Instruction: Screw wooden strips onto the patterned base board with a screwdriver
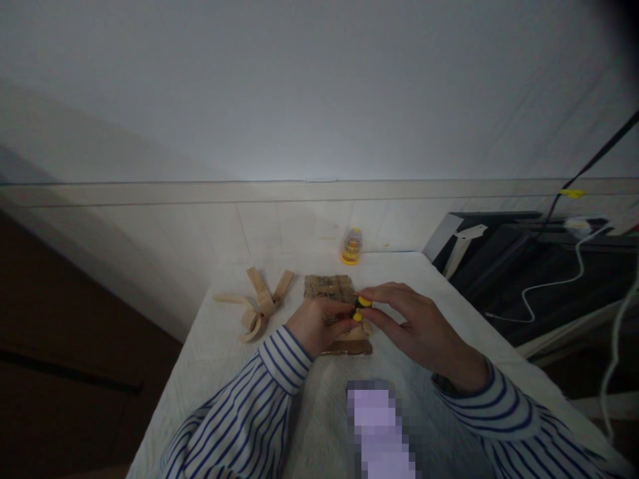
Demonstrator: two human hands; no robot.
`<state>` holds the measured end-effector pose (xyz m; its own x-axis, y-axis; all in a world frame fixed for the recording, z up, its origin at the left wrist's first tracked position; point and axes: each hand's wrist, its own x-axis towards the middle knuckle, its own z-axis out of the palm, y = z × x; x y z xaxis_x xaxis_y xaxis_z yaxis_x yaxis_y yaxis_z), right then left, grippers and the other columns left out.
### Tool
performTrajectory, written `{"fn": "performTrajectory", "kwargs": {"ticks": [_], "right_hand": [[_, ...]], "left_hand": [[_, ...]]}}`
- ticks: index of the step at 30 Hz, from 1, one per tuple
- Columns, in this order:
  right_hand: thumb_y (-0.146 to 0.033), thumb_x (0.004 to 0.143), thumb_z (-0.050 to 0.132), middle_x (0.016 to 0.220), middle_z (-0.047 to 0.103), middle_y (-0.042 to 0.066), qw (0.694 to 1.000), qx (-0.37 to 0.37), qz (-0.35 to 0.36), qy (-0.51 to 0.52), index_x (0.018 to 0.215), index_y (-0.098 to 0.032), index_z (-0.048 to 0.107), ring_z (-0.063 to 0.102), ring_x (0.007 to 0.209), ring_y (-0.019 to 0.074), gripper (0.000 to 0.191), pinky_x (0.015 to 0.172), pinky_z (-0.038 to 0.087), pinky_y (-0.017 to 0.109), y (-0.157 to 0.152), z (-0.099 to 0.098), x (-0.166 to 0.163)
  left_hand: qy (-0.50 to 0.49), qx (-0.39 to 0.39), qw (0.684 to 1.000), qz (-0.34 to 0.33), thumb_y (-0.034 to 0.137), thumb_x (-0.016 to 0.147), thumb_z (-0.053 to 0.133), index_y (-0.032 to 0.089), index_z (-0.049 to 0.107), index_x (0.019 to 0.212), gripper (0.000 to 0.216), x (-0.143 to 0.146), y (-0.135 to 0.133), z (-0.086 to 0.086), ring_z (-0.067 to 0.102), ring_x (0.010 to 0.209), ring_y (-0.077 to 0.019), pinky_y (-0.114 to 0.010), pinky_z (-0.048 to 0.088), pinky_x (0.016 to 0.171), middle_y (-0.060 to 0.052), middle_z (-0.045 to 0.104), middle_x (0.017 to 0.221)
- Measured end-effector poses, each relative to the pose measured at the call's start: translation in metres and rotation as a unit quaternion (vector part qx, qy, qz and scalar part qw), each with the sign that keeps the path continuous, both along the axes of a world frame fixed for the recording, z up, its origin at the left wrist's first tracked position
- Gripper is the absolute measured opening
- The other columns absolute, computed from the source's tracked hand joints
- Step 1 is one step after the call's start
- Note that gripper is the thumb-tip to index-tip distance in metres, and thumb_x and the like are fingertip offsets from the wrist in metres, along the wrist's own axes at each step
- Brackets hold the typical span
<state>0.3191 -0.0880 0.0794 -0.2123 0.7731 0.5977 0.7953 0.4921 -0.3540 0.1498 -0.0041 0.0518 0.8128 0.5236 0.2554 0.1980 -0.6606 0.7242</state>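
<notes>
My left hand (319, 324) is closed on a small wooden assembly (333, 293) that rests on the white table (210, 372). My right hand (414, 322) pinches a small yellow and black tool (361, 307), probably a screwdriver, against the wooden assembly. Both sleeves are blue-and-white striped. The lower part of the wooden piece (349, 346) shows below my hands.
Loose wooden strips (259, 303) lie on the table left of my hands. A small clear and yellow container (352, 246) stands at the table's far edge by the wall. To the right are dark furniture (504, 266), a white cable (574, 276) and a black cord (594, 159).
</notes>
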Motion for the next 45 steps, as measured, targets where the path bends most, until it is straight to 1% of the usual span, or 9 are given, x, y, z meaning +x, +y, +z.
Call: {"fn": "performTrajectory", "kwargs": {"ticks": [5,8,13,16,18,23,30,37,45], "right_hand": [[-0.023,0.084,0.054,0.093,0.067,0.006,1.0,0.025,-0.002,-0.005,0.101,-0.022,0.055,0.061,0.086,0.0189,0.017,0.076,0.05,0.038,0.0,-0.003,-0.002],[-0.023,0.083,0.055,0.092,0.066,0.006,1.0,0.023,-0.005,-0.004,0.1,-0.022,0.054,0.06,0.086,0.0185,0.017,0.076,0.05,0.037,-0.001,-0.004,-0.004],[-0.025,0.082,0.055,0.095,0.063,0.006,0.998,-0.057,-0.015,0.036,0.104,-0.022,0.054,0.06,0.088,0.0185,0.022,0.076,0.051,0.036,-0.002,0.003,-0.007],[-0.024,0.084,0.052,0.103,0.062,0.005,0.994,-0.103,0.013,0.047,0.112,-0.024,0.052,0.058,0.093,0.018,0.029,0.077,0.052,0.034,-0.003,0.009,-0.006],[-0.022,0.085,0.049,0.104,0.063,0.005,0.992,-0.112,0.029,0.046,0.114,-0.025,0.053,0.058,0.094,0.0174,0.029,0.079,0.051,0.035,-0.003,0.011,-0.005],[-0.021,0.086,0.049,0.101,0.065,0.005,0.994,-0.088,0.036,0.046,0.111,-0.026,0.056,0.059,0.095,0.0182,0.026,0.081,0.051,0.037,0.0,0.005,-0.003],[-0.022,0.085,0.051,0.101,0.066,0.005,0.998,-0.051,0.034,0.032,0.11,-0.025,0.056,0.059,0.093,0.0185,0.026,0.08,0.051,0.037,0.001,-0.001,-0.003],[-0.022,0.085,0.051,0.098,0.066,0.005,0.999,-0.02,0.025,0.027,0.109,-0.024,0.055,0.06,0.092,0.0187,0.024,0.079,0.051,0.037,0.0,-0.004,-0.005],[-0.022,0.085,0.052,0.097,0.065,0.005,0.999,0.006,0.035,0.024,0.108,-0.025,0.053,0.06,0.09,0.0189,0.024,0.078,0.051,0.038,0.002,-0.006,-0.006]], "left_hand": [[0.01,-0.003,1.0,-0.018,0.021,0.082,0.053,0.015,0.065,0.09,0.016,0.0,-0.001,0.004,0.059,0.071,-0.0125,-0.02,0.043,0.066,-0.001,0.065,0.075],[0.016,0.004,1.0,-0.002,0.025,0.079,0.057,0.015,0.065,0.089,0.016,0.0,-0.002,0.004,0.059,0.069,-0.0127,-0.021,0.044,0.065,-0.001,0.065,0.072],[0.007,0.038,0.999,0.012,0.024,0.08,0.057,0.015,0.066,0.089,0.016,0.0,-0.004,0.004,0.059,0.072,-0.0141,-0.022,0.045,0.066,-0.003,0.065,0.075],[0.01,0.049,0.999,0.002,0.022,0.08,0.056,0.013,0.066,0.088,0.015,0.0,-0.004,0.004,0.058,0.071,-0.0147,-0.023,0.045,0.066,-0.004,0.064,0.075],[0.016,0.049,0.999,-0.004,0.022,0.081,0.056,0.013,0.066,0.087,0.015,0.0,-0.003,0.003,0.057,0.07,-0.0145,-0.023,0.045,0.066,-0.004,0.063,0.074],[0.021,0.046,0.999,-0.004,0.023,0.081,0.055,0.015,0.065,0.091,0.016,0.0,-0.001,0.002,0.058,0.072,-0.0146,-0.024,0.045,0.067,-0.003,0.063,0.076],[0.026,0.051,0.998,-0.009,0.024,0.082,0.054,0.016,0.064,0.09,0.015,-0.001,-0.001,0.002,0.057,0.072,-0.0144,-0.023,0.044,0.066,-0.003,0.063,0.077],[0.029,0.071,0.997,-0.02,0.024,0.084,0.05,0.015,0.063,0.087,0.015,-0.001,0.0,-0.001,0.055,0.069,-0.0133,-0.021,0.043,0.063,-0.002,0.06,0.071],[0.021,0.055,0.998,-0.021,0.022,0.084,0.051,0.016,0.063,0.094,0.017,-0.001,-0.001,0.0,0.057,0.076,-0.0152,-0.024,0.044,0.07,-0.003,0.064,0.079]]}}
